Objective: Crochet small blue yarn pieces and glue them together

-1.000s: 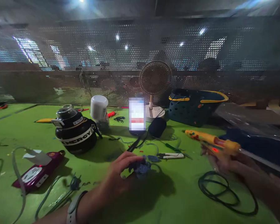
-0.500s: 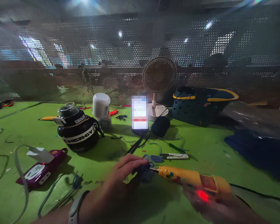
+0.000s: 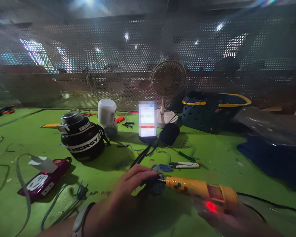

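My left hand (image 3: 132,182), with a pale band on the wrist, is closed on a small dark blue crocheted piece (image 3: 159,187). Its fingers hide part of that piece. My right hand (image 3: 217,214) grips a yellow hot glue gun (image 3: 189,186), on which a red light glows. The gun's metal nozzle points left and meets the crocheted piece; whether glue comes out is too small to tell. Just beyond lies a lighter blue crocheted bit (image 3: 164,168). White-handled thread snips (image 3: 185,165) and a green-handled thin tool (image 3: 186,156) rest behind the gun.
A lit phone (image 3: 147,120) stands upright before a small fan (image 3: 168,79), beside dark yarn (image 3: 170,134). To the right are a dark basket (image 3: 202,115) and dark blue cloth (image 3: 266,161). A black bottle (image 3: 82,144) and purple power strip (image 3: 44,181) occupy the left; cords trail nearby.
The glue gun and my right hand have shifted slightly left. My left hand stays on the crocheted piece, almost unmoved.
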